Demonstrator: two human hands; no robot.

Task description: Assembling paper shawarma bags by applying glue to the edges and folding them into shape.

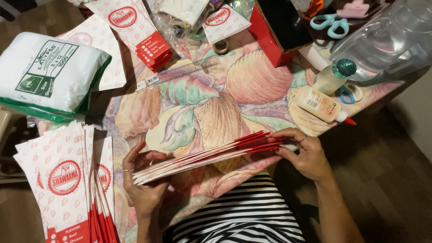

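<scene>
A fanned stack of flat paper sleeves [207, 155], white with red edges, is held edge-on above the table's near edge. My left hand [144, 184] grips its left end from below, fingers curled over the top. My right hand [303, 150] pinches its right end, a ring on one finger. Under the stack lies a tablecloth [202, 99] with a large flower print.
More printed sleeves are spread at the near left [63, 180] and piled at the far side [139, 31]. A white-and-green plastic packet [45, 74] lies left. A red box [274, 31], glue bottle [321, 105], scissors [330, 22] and clear jug [387, 38] stand right.
</scene>
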